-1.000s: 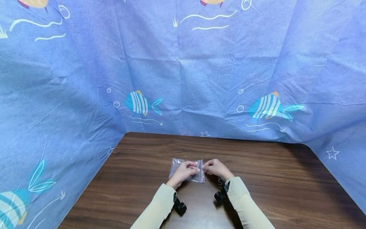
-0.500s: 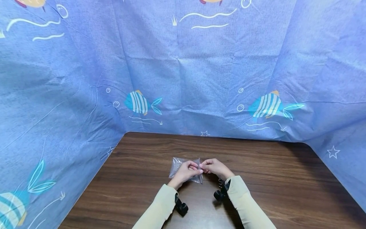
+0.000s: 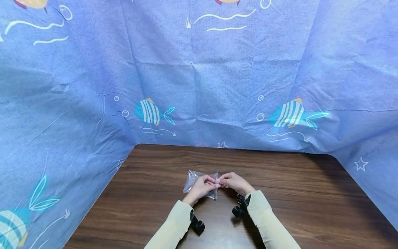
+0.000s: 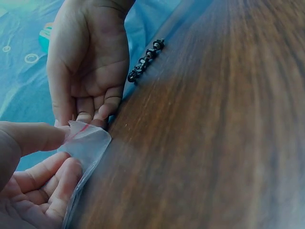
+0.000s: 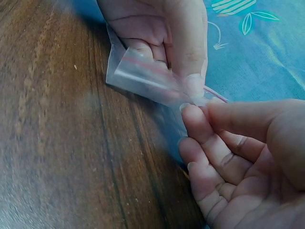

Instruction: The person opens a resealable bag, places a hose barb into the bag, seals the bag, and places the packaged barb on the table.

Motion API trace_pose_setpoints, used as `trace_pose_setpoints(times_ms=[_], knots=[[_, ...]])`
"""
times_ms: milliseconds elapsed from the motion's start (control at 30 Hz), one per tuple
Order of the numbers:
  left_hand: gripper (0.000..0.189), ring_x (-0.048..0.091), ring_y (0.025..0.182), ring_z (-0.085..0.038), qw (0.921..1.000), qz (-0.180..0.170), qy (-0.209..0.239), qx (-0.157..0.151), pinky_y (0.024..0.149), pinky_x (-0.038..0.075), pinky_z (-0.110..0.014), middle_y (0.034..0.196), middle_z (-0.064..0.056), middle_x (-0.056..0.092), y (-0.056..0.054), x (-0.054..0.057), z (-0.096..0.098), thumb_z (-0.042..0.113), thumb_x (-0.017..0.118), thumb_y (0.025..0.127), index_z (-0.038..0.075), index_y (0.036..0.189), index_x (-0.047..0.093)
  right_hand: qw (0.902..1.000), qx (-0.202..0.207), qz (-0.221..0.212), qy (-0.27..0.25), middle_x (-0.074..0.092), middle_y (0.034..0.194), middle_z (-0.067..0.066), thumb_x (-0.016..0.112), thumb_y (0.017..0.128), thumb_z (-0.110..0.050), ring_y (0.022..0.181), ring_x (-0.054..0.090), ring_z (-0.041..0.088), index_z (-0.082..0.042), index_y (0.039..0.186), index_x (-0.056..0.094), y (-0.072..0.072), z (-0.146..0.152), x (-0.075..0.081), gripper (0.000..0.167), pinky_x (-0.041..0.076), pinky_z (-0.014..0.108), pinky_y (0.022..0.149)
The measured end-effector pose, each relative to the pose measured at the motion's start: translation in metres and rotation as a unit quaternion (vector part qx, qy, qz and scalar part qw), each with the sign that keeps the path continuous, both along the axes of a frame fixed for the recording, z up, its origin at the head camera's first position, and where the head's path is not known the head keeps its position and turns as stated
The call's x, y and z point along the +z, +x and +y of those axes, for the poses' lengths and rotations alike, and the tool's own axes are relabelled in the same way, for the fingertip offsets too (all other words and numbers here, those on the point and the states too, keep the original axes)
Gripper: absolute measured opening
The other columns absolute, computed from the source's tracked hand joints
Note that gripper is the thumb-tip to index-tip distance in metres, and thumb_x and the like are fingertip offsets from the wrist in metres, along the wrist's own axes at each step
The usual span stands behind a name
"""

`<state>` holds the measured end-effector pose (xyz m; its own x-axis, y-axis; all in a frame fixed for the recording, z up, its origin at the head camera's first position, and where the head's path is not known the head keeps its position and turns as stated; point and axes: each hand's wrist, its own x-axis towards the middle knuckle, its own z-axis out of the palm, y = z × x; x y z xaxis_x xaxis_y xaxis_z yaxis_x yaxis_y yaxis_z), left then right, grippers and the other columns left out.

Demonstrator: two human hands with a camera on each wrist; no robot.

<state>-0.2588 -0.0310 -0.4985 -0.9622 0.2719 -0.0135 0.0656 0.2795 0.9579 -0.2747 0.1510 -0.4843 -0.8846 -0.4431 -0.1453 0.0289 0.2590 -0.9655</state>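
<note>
On my head feed, the bag [image 3: 193,178] sits near the middle of the table [image 3: 149,204], clear plastic, its closure end toward the right hand [image 3: 235,182]. The left hand [image 3: 201,188] reaches over it from the near side and covers part of its middle.

From the left wrist I see the left hand pinching the bag at its red line [image 4: 85,130], thumb extended over the plastic and the other fingers bent beneath. That hand is nearly closed, with only the thin film in its grasp.

The right wrist gives me the other side: thumb and forefinger of the right hand meet at the bag's edge and pinch it, just beside the left thumb [image 5: 193,83]. The remaining right fingers are loosely bent, and I make out nothing else in that hand. The bag's free corner juts out past the left fingers, folded and creased; I cannot tell whether the closure is sealed at the pinch.

Some dark beads [image 4: 146,59] show close to the right wrist; I cannot tell whether they lie on the table or hang from the gear. Black cameras [image 3: 198,226] project below the pale sleeves [image 3: 169,224]. Behind the table I have a blue cloth [image 3: 224,86] printed with striped fish, bubbles and stars, wrinkled along its folds.
</note>
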Motion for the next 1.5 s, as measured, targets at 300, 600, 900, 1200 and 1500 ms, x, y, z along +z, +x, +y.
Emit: trace_pose_setpoints(times_ms=[300,600,900,1200,1500], knots=[[0.020,0.052,0.061,-0.004,0.9998,0.008,-0.011,0.014,0.057,0.043,-0.019,0.067,0.006,0.062,0.0006,0.0007,-0.0012,0.015,0.076,0.080,-0.004,0.083,0.070,0.9999,-0.011,0.007,0.005,0.062,0.074,-0.005,0.052,0.091,-0.003,0.072,0.056,0.006,0.014,0.096,0.062,0.0011,-0.0010,-0.0002,0.021,0.046,0.020,0.067],[0.016,0.051,0.061,-0.004,0.9997,0.005,-0.015,0.020,0.058,0.043,-0.018,0.065,0.007,0.059,0.0009,0.0002,0.0002,0.013,0.074,0.081,-0.003,0.081,0.070,0.9998,-0.016,0.013,0.003,0.065,0.072,-0.006,0.059,0.091,-0.006,0.068,0.056,0.006,0.015,0.096,0.065,0.0016,-0.0010,-0.0026,0.023,0.046,0.019,0.064],[0.010,0.052,0.062,-0.005,0.9988,0.020,-0.033,0.030,0.059,0.044,-0.019,0.067,0.003,0.062,0.0002,-0.0002,0.0018,0.007,0.070,0.081,-0.002,0.082,0.071,0.9981,-0.036,0.028,0.041,0.058,0.067,-0.004,0.060,0.089,-0.005,0.063,0.050,0.007,0.014,0.091,0.066,0.0052,-0.0050,0.0062,0.020,0.042,0.019,0.059],[0.010,0.055,0.060,-0.004,0.9992,0.011,-0.017,0.034,0.059,0.046,-0.018,0.068,-0.004,0.066,-0.0010,-0.0011,0.0013,0.003,0.066,0.080,-0.005,0.083,0.070,0.9984,-0.034,0.027,0.036,0.060,0.068,-0.005,0.057,0.088,-0.004,0.064,0.051,0.005,0.012,0.090,0.065,0.0015,-0.0024,0.0022,0.018,0.044,0.019,0.061],[0.015,0.054,0.059,-0.005,0.9989,-0.013,-0.014,0.042,0.058,0.046,-0.018,0.068,0.000,0.061,-0.0009,0.0032,0.0017,0.009,0.065,0.086,-0.005,0.086,0.069,0.9991,-0.023,0.021,0.030,0.063,0.070,-0.002,0.056,0.089,-0.004,0.063,0.051,0.005,0.014,0.091,0.063,0.0013,0.0007,0.0039,0.020,0.042,0.018,0.060]])
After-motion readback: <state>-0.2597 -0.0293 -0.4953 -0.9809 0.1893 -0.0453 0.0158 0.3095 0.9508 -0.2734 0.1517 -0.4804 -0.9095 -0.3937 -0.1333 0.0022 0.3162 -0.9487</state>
